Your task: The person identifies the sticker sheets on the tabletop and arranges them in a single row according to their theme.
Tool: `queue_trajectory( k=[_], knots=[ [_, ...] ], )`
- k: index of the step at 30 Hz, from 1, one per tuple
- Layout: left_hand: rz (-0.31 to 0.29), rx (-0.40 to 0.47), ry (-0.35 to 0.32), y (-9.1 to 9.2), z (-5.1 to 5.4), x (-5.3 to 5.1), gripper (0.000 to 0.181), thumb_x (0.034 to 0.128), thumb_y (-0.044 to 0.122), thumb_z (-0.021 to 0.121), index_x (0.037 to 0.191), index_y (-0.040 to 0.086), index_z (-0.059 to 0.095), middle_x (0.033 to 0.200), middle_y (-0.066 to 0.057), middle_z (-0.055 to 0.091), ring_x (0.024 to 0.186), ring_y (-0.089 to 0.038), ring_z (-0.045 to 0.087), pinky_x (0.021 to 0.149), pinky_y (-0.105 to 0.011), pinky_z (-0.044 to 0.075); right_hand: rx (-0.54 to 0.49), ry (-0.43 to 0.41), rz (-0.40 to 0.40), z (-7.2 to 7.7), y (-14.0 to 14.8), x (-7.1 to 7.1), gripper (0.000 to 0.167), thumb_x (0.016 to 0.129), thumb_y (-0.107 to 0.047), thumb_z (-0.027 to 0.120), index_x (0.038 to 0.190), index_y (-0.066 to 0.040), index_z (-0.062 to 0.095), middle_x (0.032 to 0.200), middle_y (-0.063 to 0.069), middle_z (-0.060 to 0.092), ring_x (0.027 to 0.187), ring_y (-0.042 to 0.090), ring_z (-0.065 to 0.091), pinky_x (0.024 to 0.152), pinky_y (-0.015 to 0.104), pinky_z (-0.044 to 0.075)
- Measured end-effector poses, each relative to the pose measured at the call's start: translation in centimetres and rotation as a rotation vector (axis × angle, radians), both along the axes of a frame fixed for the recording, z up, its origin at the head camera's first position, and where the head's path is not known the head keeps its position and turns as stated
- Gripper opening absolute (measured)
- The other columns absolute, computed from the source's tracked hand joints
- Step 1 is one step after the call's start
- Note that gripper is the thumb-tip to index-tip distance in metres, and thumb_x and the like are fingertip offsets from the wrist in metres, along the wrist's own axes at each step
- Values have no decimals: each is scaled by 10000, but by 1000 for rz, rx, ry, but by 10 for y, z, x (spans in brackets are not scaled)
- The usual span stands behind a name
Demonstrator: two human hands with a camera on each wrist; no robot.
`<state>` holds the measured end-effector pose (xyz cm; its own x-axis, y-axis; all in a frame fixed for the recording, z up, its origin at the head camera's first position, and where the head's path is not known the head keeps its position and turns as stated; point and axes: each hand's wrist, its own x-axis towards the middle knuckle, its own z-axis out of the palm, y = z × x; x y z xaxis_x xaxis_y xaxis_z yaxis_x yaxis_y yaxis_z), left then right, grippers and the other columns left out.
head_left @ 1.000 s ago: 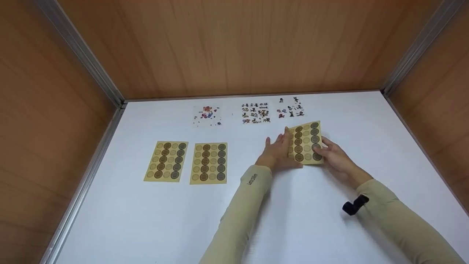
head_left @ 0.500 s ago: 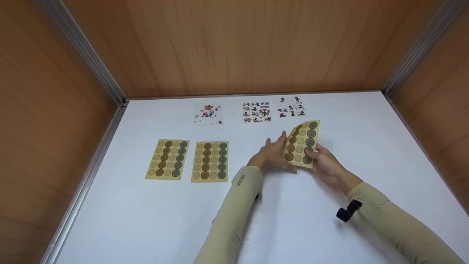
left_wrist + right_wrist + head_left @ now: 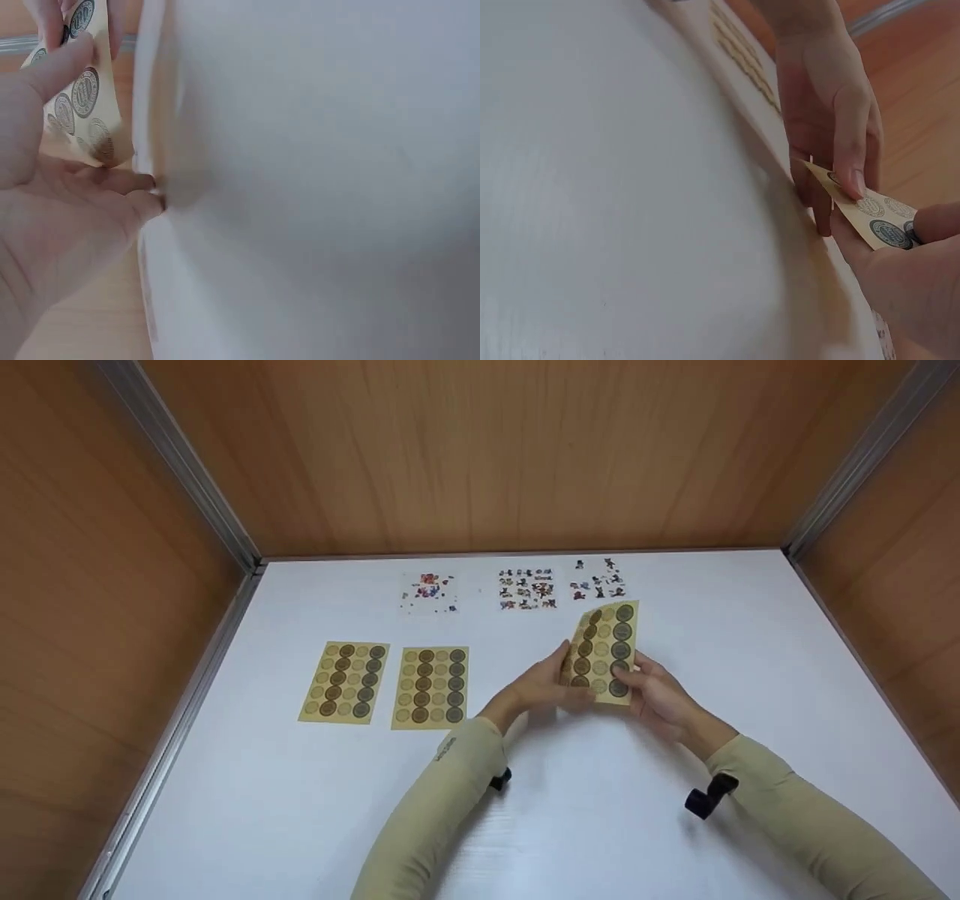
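A tan sheet of round stickers [image 3: 601, 649] is held up off the white table in the head view, its left side bent. My right hand [image 3: 664, 697] pinches its lower right edge, thumb on the printed face. At the lower left edge, my left hand [image 3: 538, 686] pinches the sheet between thumb and fingers. The left wrist view shows the left thumb [image 3: 64, 66] across the sticker face and fingers underneath. Dark and pale printed circles on the sheet [image 3: 891, 234] show between both hands in the right wrist view.
Two similar tan sticker sheets lie flat at left, one farther left [image 3: 345, 682] and one nearer the middle [image 3: 430, 688]. Along the back lie clear sheets with small colourful stickers: left [image 3: 428, 589], middle [image 3: 527, 589], right [image 3: 598, 581]. Wooden panels [image 3: 480, 457] enclose the white table [image 3: 247, 810].
Both hands have moved left and slightly closer with the sticker sheet. Its left side has bent back, and the left hand now pinches its lower left edge.
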<state>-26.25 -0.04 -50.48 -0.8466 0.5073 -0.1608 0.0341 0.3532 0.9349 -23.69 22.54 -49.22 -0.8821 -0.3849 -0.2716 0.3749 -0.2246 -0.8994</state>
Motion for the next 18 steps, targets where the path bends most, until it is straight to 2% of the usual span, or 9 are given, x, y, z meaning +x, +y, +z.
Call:
queue_trajectory(
  k=[3, 5, 9, 13, 18],
  knots=[
    [72, 65, 46, -17, 7, 10, 1031, 890, 292, 787, 1631, 71, 105, 1636, -96, 309, 1465, -230, 353, 1191, -359, 296, -17, 6, 25, 9, -4, 5, 572, 1079, -118, 462, 1610, -116, 251, 1476, 133, 531, 1308, 264, 562, 1077, 411, 461],
    [123, 119, 61, -32, 12, 17, 958, 912, 220, 767, 1629, 74, 148, 1582, -108, 403, 1411, -253, 443, 1128, -361, 402, -22, 10, 57, 13, -8, 9, 561, 1076, -123, 469, 1601, -119, 272, 1466, 140, 538, 1315, 281, 556, 1080, 416, 458],
    [201, 206, 56, -54, 21, 34, 867, 917, 87, 742, 1611, 52, 222, 1356, -126, 555, 1140, -258, 633, 915, -345, 572, -46, 9, 118, 18, -18, 19, 557, 1070, -118, 482, 1590, -104, 283, 1461, 157, 538, 1319, 312, 548, 1088, 436, 449],
    [239, 273, 45, -64, 24, 50, 818, 909, 25, 730, 1592, 52, 281, 1215, -120, 556, 982, -210, 640, 804, -340, 609, -97, 3, 162, 18, -30, 27, 563, 1073, -98, 470, 1595, -89, 260, 1474, 166, 521, 1334, 328, 530, 1103, 458, 431],
    [294, 309, 101, -69, 21, 60, 759, 899, -36, 707, 1559, 68, 347, 1106, -126, 574, 875, -189, 651, 714, -333, 611, -145, 10, 185, 16, -44, 30, 571, 1073, -78, 454, 1600, -81, 233, 1483, 191, 499, 1344, 345, 515, 1110, 466, 420]
  ],
)
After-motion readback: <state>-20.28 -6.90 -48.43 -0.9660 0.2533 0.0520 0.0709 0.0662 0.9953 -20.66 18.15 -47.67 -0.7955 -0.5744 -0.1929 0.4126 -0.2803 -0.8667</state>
